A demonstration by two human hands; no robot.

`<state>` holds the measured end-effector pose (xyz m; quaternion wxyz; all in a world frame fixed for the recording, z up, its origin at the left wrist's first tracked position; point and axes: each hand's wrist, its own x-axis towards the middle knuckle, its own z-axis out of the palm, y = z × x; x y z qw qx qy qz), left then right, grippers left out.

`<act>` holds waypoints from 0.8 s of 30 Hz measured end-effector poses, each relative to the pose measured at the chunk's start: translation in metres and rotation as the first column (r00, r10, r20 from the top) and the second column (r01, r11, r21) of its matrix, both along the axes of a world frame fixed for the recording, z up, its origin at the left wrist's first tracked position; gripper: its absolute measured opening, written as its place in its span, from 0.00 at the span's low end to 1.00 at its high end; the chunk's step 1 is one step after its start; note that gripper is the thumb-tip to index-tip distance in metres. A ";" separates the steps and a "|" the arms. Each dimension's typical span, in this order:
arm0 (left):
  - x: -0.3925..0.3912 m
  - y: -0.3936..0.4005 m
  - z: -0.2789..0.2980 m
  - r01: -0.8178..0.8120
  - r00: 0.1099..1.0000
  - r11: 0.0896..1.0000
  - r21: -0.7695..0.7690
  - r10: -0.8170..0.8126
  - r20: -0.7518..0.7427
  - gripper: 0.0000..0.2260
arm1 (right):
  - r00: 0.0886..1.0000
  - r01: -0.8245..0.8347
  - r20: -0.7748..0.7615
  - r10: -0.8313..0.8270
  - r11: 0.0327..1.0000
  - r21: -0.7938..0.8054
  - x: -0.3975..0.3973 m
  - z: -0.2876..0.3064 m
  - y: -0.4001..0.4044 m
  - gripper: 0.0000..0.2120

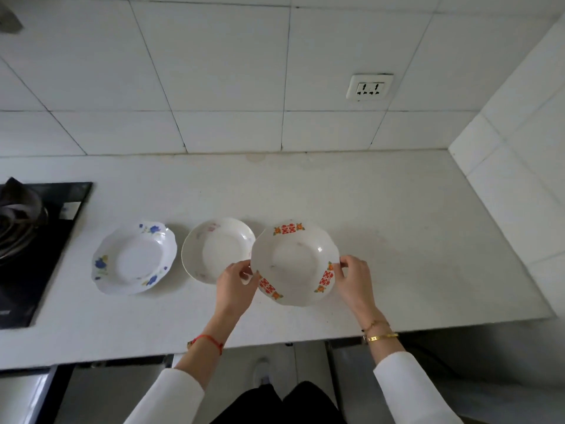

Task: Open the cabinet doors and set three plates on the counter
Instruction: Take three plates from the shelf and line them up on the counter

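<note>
1. Two plates already lie flat on the white counter [397, 240]: a plate with blue flowers [134, 259] on the left, and a plain plate with faint pink marks [214, 246] just beside it
2. The third one, a plate with red and orange marks [295, 263], is up in both hands, above the counter
3. The left hand [237, 281] pinches the plate's left rim, and the right hand [354, 280] pinches its right rim, so both hands are grasping the same plate
4. This looks like the last step of the job: putting down plate number three
5. From here the red plate covers a bit of the pink plate's right edge; I cannot tell if they touch
6. The next move should take the plate a little to the right and then straight down, so it does not land on the pink plate's rim
7. After that, both hands can let go and slide away
8. There is lots of bare counter to the right, all the way to the tiled side wall [519, 148]
9. The front edge of the counter is near the wrists, so the plate should go down well back from it
10. A black stove [33, 249] sits far to the left, well apart from the plates
11. The cabinet doors sit below the counter edge, and I cannot tell for sure if they are open
</note>
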<state>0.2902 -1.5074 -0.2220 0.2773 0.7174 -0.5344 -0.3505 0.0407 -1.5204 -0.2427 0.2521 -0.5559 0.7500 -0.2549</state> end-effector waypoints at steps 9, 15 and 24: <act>-0.022 -0.034 -0.008 -0.033 0.999 0.998 0.055 0.035 -0.032 0.11 | 1.000 0.003 -0.019 -0.002 0.999 0.048 -0.011 -0.016 -0.043 0.07; -0.038 -0.043 -0.013 -0.042 0.999 0.995 0.095 0.043 -0.008 0.09 | 1.000 -0.009 0.000 0.009 0.997 0.078 -0.020 -0.022 -0.058 0.06; -0.045 -0.046 -0.026 -0.098 0.995 0.992 0.079 0.096 0.032 0.18 | 0.998 -0.060 -0.015 0.062 0.993 0.105 -0.019 -0.031 -0.065 0.08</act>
